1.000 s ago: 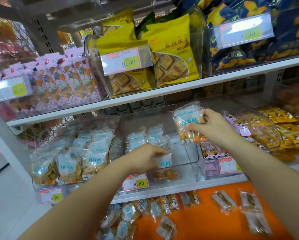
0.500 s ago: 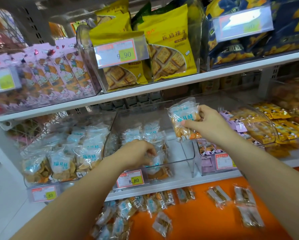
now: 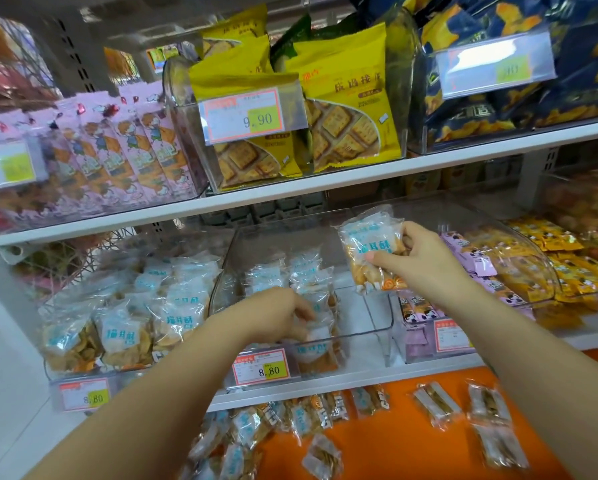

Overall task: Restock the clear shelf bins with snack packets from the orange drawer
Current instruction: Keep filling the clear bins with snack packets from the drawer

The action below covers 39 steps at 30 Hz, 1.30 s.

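A clear shelf bin (image 3: 380,327) in the middle of the lower shelf holds several clear snack packets with pale blue labels (image 3: 301,275). My left hand (image 3: 277,317) reaches into this bin, its fingers curled on a packet (image 3: 316,348) at the front. My right hand (image 3: 419,258) holds a stack of the same packets (image 3: 367,247) above the bin's right side. Below the shelf, the orange drawer (image 3: 387,445) has more loose packets (image 3: 322,459) lying in it.
A fuller bin of the same packets (image 3: 124,327) stands to the left. Purple and yellow small packets (image 3: 533,258) fill bins to the right. The upper shelf (image 3: 325,188) carries yellow biscuit bags (image 3: 339,109), pink packs and dark blue bags. Price tags hang on bin fronts.
The view shifted slightly, with the shelves sitting a little lower and to the right in frame. My left hand stays at the front packet; my right hand keeps its stack above the bin.
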Motion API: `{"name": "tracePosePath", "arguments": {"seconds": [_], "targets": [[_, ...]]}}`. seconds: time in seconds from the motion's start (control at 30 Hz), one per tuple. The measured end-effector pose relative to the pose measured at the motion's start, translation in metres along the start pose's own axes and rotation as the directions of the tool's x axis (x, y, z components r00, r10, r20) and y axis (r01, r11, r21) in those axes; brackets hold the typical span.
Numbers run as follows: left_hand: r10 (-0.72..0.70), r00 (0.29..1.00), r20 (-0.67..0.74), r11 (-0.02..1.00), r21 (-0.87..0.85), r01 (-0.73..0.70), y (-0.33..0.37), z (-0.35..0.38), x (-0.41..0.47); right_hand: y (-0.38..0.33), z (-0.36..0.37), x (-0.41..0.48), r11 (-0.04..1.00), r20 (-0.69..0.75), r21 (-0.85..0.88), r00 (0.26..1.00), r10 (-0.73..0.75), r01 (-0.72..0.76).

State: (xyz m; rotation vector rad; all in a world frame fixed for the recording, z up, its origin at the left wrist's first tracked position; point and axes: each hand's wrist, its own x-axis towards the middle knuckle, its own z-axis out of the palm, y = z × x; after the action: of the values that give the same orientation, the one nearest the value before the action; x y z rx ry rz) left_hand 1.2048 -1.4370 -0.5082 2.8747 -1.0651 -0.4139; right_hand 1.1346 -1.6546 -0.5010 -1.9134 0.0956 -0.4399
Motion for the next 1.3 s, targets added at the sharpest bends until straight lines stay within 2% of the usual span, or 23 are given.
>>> {"name": "tracePosePath", "arguments": {"seconds": [0.03, 0.1, 0.17, 0.2, 0.23, 0.27, 0.33, 0.4, 0.57, 0.63, 0.7, 0.73, 0.83, 0.9, 1.0, 1.1, 1.17, 1.23, 1.3], "targets": [[-0.001, 0.997, -0.075, 0.998, -0.068, -0.004, 0.001, -0.005, -0.003, -0.001, 0.0, 0.0, 1.0, 0.001, 0.028, 1.0, -0.007, 0.007], [-0.041, 0.962, -0.271, 0.943, -0.329, -0.053, 0.006, -0.014, -0.009, -0.004, 0.001, 0.0, 0.997, 0.032, 0.061, 0.998, -0.052, 0.05], [-0.106, 0.925, -0.364, 0.765, -0.625, -0.158, 0.011, -0.024, -0.01, -0.007, 0.007, 0.0, 0.993, 0.085, 0.065, 0.991, -0.108, 0.103], [-0.111, 0.912, -0.395, 0.704, -0.679, -0.208, 0.013, -0.027, -0.008, -0.008, 0.011, 0.0, 0.989, 0.108, 0.063, 0.984, -0.14, 0.134], [-0.092, 0.896, -0.434, 0.705, -0.664, -0.249, 0.013, -0.029, -0.006, -0.009, 0.016, 0.0, 0.985, 0.125, 0.059, 0.977, -0.171, 0.165], [-0.056, 0.879, -0.474, 0.748, -0.603, -0.278, 0.014, -0.031, -0.003, -0.008, 0.02, 0.001, 0.979, 0.133, 0.032, 0.97, -0.203, 0.201], [0.007, 0.845, -0.534, 0.861, -0.427, -0.277, 0.016, -0.036, 0.0, -0.003, 0.027, 0.007, 0.943, 0.139, -0.136, 0.949, -0.284, 0.302], [0.037, 0.837, -0.547, 0.903, -0.341, -0.263, 0.015, -0.038, 0.003, 0.001, 0.031, 0.013, 0.884, 0.139, -0.281, 0.927, -0.348, 0.374], [0.022, 0.814, -0.581, 0.898, -0.347, -0.272, 0.008, -0.028, 0.012, 0.009, 0.033, 0.026, 0.754, 0.162, -0.397, 0.848, -0.504, 0.524], [-0.063, 0.799, -0.598, 0.869, -0.427, -0.251, 0.002, -0.023, 0.016, 0.006, 0.027, 0.03, 0.801, 0.231, -0.356, 0.876, -0.424, 0.482], [-0.164, 0.807, -0.567, 0.764, -0.591, -0.26, -0.003, -0.02, 0.019, 0.005, 0.021, 0.033, 0.856, 0.356, -0.319, 0.888, -0.29, 0.407], [-0.187, 0.829, -0.527, 0.68, -0.678, -0.278, -0.005, -0.019, 0.02, 0.004, 0.02, 0.035, 0.843, 0.384, -0.34, 0.88, -0.28, 0.417], [-0.142, 0.913, -0.381, 0.443, -0.85, -0.286, -0.003, -0.019, 0.019, 0.005, 0.016, 0.041, 0.807, 0.331, -0.381, 0.882, -0.337, 0.451], [-0.088, 0.944, -0.318, 0.373, -0.889, -0.265, -0.002, -0.019, 0.019, 0.005, 0.016, 0.043, 0.81, 0.306, -0.374, 0.885, -0.352, 0.451], [-0.077, 0.944, -0.321, 0.396, -0.879, -0.266, -0.005, -0.019, 0.022, 0.004, 0.018, 0.045, 0.814, 0.296, -0.358, 0.882, -0.366, 0.458], [-0.101, 0.925, -0.367, 0.506, -0.819, -0.27, -0.01, -0.022, 0.026, 0.004, 0.02, 0.048, 0.826, 0.272, -0.341, 0.888, -0.37, 0.448], [-0.155, 0.889, -0.43, 0.611, -0.749, -0.256, -0.018, -0.026, 0.033, 0.01, 0.02, 0.051, 0.837, 0.237, -0.348, 0.903, -0.357, 0.422], [-0.271, 0.824, -0.497, 0.69, -0.698, -0.194, -0.023, -0.033, 0.044, 0.021, 0.018, 0.056, 0.86, 0.174, -0.384, 0.941, -0.291, 0.337], [-0.343, 0.768, -0.541, 0.683, -0.705, -0.191, -0.021, -0.036, 0.057, 0.032, 0.015, 0.06, 0.887, 0.11, -0.408, 0.976, -0.188, 0.216]]}}
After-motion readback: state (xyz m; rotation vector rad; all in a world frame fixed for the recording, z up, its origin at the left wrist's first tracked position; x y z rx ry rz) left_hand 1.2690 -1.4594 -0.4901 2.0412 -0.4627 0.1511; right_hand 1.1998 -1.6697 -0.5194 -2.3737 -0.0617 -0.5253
